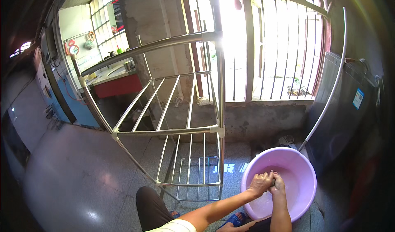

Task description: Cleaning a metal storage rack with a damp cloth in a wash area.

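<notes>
A purple plastic basin (309,198) stands on the floor in front of me, with cloudy water (292,185) in the bottom. Over the water, my left hand (260,182) and my right hand (279,184) are clenched close together. Both grip a small dark, wet-looking piece, probably cloth (273,182). Most of that piece is hidden inside my fists, so its shape cannot be made out.
A tiered stainless-steel rack (166,132) stands left of the basin. A white pole (331,96) leans near a grey appliance (327,108) at the right. Behind are a barred window (274,47) and a tap (178,101). The floor (230,168) looks wet; blue sandals (237,220) are on my feet.
</notes>
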`<state>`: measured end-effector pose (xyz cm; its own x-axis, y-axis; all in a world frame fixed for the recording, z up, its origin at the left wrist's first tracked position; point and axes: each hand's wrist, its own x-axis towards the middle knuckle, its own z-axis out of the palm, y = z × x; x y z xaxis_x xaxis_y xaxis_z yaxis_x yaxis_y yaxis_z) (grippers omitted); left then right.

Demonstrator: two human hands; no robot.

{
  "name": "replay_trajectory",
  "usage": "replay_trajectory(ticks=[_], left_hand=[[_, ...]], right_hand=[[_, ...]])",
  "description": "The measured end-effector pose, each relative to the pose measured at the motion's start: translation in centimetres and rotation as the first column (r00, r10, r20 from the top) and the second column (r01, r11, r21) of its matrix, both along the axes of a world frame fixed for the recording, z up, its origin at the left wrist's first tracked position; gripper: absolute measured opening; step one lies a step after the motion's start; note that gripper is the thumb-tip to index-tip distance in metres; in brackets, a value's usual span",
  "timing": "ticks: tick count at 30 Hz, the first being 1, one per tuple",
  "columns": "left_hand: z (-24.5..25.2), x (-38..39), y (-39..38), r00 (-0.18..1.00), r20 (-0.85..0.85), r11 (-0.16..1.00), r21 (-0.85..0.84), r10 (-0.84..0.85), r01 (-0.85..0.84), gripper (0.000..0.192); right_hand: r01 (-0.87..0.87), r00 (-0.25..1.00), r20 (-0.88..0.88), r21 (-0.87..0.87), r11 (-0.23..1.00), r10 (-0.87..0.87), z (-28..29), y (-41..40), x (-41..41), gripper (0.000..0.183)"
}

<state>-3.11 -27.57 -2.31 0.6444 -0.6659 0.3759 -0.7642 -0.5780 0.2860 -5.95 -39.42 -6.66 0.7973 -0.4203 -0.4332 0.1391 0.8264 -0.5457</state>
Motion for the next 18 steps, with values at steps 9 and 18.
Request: replay_trajectory(ticks=[9,18], left_hand=[[3.0,0.4,4.1,-0.325,-0.827,0.839,-0.283,-0.459,-0.465,0.023],[0.5,-1.1,3.5,0.206,-0.959,0.901,-0.256,-0.193,-0.35,0.014]], right_hand=[[-0.124,0.924,0.283,-0.414,0.902,0.257,6.8,4.4,-2.0,0.033],[-0.205,0.947,0.114,-0.505,0.839,0.3,6.1,5.5,-0.8,0.022]])
